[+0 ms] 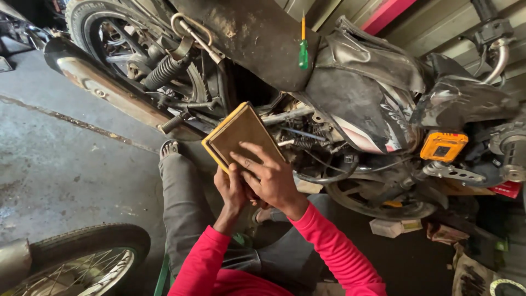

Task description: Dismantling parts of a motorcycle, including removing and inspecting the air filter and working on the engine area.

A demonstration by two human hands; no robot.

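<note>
Nearest, one spoked wheel [82, 263] sits at the lower left on the concrete floor [60, 164]. Two hands in pink sleeves grip one flat, yellow-framed air filter [241, 134] at centre: the left hand [233, 189] clasps its near edge from beneath, the right hand [271, 178] spreads fingers across its face. Beyond stands one motorcycle [356, 104]; one green-handled screwdriver [303, 46] apparently rests on its seat.

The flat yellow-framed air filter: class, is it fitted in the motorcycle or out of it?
Out. The filter is held in both hands, left under it and right on its face, beside the motorcycle.
</note>
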